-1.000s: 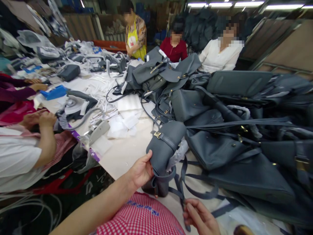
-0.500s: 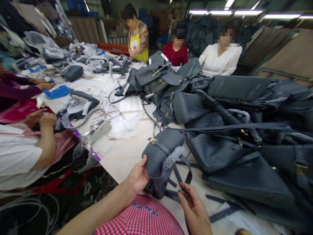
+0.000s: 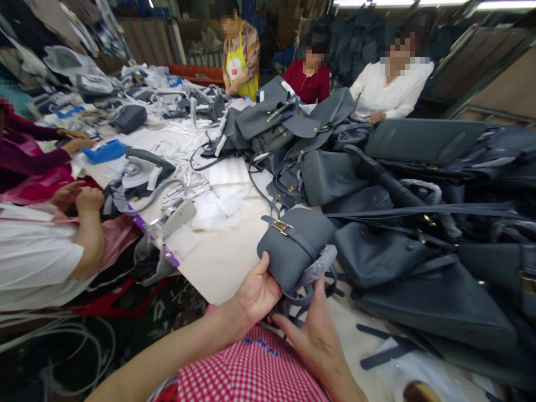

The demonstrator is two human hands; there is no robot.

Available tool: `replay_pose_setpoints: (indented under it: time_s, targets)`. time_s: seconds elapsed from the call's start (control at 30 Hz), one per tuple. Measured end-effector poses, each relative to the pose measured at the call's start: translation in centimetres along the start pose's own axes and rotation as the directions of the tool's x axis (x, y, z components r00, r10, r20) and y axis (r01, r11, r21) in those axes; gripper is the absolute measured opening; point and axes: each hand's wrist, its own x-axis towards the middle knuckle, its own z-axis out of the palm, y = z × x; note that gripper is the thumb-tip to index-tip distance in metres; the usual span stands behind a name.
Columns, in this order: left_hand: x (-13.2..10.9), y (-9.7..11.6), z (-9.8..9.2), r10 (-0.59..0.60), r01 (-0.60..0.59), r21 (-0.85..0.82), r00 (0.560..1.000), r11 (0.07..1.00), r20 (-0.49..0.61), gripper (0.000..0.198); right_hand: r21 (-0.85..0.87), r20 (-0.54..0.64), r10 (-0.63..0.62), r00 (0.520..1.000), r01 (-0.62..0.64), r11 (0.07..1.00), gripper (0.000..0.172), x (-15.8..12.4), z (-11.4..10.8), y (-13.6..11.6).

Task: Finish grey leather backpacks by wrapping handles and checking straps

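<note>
A dark blue-grey bag (image 3: 288, 257) with a gold buckle and a strap across its flap is held over the table's near edge. My left hand (image 3: 259, 290) grips its left side, thumb on the flap. On the bag's right, my right hand (image 3: 314, 329) has its fingers up behind the plastic-wrapped handle (image 3: 321, 264), with the thumb reaching under the bag. The underside of the bag and some fingertips are hidden.
A large pile of similar bags (image 3: 427, 296) covers the right side. White paper sheets (image 3: 218, 206) and a grey tape dispenser (image 3: 178, 218) lie left of centre on the table (image 3: 213, 262). People stand behind the table and sit at the left.
The bag has tilted so that its flap and buckle face up more. My right hand has moved left and up from beside the straps onto the bag. The view has shifted slightly.
</note>
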Motion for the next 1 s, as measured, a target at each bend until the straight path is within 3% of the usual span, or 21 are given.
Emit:
replay_pose_setpoints:
  time_s: [0.1, 0.17, 0.2, 0.27, 0.37, 0.47, 0.57, 0.67, 0.83, 0.93, 1.0]
  targets:
    - [0.7, 0.4, 1.6, 0.033, -0.037, -0.058, 0.997, 0.998, -0.066, 0.044, -0.055, -0.047, 0.087, 0.995, -0.09, 0.994, 0.074, 0.0, -1.6, -0.4]
    - [1.1, 0.4, 2.5, 0.048, -0.057, -0.091, 0.994, 0.994, -0.099, 0.044, -0.08, 0.031, 0.159, 0.987, -0.156, 0.985, 0.042, -0.6, -2.4, 0.0]
    - [1.3, 0.3, 2.9, 0.05, -0.06, -0.103, 0.993, 0.993, -0.103, 0.044, -0.069, 0.129, 0.199, 0.971, -0.192, 0.979, 0.039, -0.9, -2.5, 0.3]
    - [1.5, -0.2, 3.4, 0.048, -0.058, -0.115, 0.995, 0.992, -0.087, 0.043, 0.038, 0.352, 0.268, 0.897, -0.299, 0.953, 0.046, -1.4, -2.0, 0.8]
    - [1.5, -1.2, 3.9, 0.02, -0.025, -0.106, 0.998, 0.994, -0.053, 0.042, 0.337, 0.546, 0.297, 0.784, -0.529, 0.779, 0.051, -1.4, -0.2, 1.2]
    - [1.5, -1.6, 4.2, -0.018, 0.015, -0.073, 0.999, 0.997, -0.042, 0.041, 0.545, 0.564, 0.292, 0.773, -0.614, 0.571, 0.049, -0.9, 0.8, 0.9]
    - [1.9, -1.6, 4.5, -0.038, 0.037, -0.024, 0.998, 0.999, -0.048, 0.039, 0.641, 0.53, 0.316, 0.787, -0.616, 0.459, 0.038, -0.4, 0.8, 0.3]
    - [2.3, -1.7, 4.8, -0.019, 0.019, 0.0, 0.998, 1.0, -0.053, 0.037, 0.688, 0.572, 0.301, 0.763, -0.646, 0.329, 0.035, 0.0, 0.7, -0.6]
    - [2.6, -1.9, 4.8, 0.033, -0.033, 0.009, 0.998, 0.999, -0.059, 0.032, 0.698, 0.574, 0.31, 0.758, -0.651, 0.298, 0.031, 0.8, 1.4, -1.5]
    - [2.4, -0.9, 4.3, -0.042, 0.042, 0.138, 0.999, 0.99, 0.001, 0.026, 0.709, 0.581, 0.304, 0.755, -0.653, 0.267, 0.027, 1.1, 1.5, -1.9]
    - [2.1, 0.2, 3.8, -0.068, 0.052, 0.248, 0.996, 0.967, 0.055, 0.021, 0.69, 0.639, 0.272, 0.719, -0.693, 0.21, 0.025, 1.3, 1.3, -2.2]
